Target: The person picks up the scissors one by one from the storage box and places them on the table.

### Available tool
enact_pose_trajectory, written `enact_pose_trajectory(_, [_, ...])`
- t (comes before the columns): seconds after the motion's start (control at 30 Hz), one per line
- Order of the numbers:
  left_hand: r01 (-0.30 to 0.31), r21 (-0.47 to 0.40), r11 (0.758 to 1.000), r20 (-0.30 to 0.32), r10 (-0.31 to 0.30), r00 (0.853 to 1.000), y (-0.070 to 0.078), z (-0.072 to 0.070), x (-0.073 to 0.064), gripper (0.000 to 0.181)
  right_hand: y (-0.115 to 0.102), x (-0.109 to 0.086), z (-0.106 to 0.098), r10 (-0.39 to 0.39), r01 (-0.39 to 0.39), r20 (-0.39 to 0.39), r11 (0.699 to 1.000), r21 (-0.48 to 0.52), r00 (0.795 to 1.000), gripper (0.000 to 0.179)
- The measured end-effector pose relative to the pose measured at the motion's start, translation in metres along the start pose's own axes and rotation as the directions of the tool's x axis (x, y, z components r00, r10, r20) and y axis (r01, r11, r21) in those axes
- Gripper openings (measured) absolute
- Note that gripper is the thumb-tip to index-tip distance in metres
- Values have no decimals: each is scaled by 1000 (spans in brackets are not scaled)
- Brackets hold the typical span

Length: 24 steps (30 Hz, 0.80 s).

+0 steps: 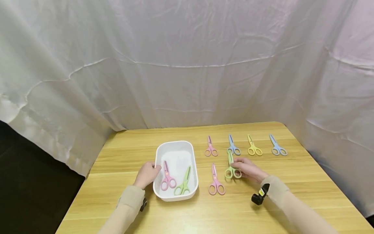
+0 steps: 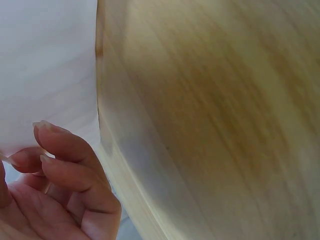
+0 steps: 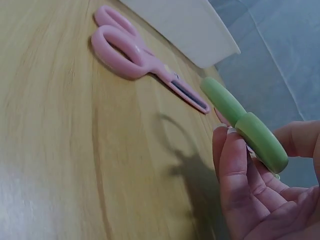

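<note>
My left hand (image 1: 147, 174) grips the left rim of a white plastic tub (image 1: 177, 197), thumb over the edge; in the left wrist view its curled fingers (image 2: 75, 175) lie at the tub's side. Inside the tub are pink scissors (image 1: 167, 178) and green scissors (image 1: 184, 183). Another pair of green scissors (image 1: 230, 161) is held in my right hand (image 1: 248, 169), blades pointing away from me. In the right wrist view their handles stand above the table, with a shadow below. Pink scissors (image 1: 215, 182) lie on the table between the tub and my right hand.
Along the back of the wooden table (image 1: 117, 185) lie pink scissors (image 1: 209, 148), blue scissors (image 1: 231, 143), yellow scissors (image 1: 253, 145) and more blue scissors (image 1: 276, 145). Behind the table hangs a pale curtain (image 1: 190, 94).
</note>
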<state>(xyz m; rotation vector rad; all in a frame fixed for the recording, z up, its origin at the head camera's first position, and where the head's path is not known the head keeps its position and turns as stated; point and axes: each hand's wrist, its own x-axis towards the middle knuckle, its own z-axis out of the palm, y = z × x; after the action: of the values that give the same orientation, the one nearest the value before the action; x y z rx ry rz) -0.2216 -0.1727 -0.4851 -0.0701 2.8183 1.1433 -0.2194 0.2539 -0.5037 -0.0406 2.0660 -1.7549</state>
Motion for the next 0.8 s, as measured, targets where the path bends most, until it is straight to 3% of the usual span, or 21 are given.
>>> enact_pose_trajectory(0.23, [-13,8,1000,-3,14,1000,-1,0,1,31,-1,-3,-3,20,-21,-19,996,-82,1000,20])
enact_pose_trajectory(0.8, [-29,29,999,-11,29,1000,-1,-1,0,30,3,-13,-23,6,4,42,973,-231,999,16])
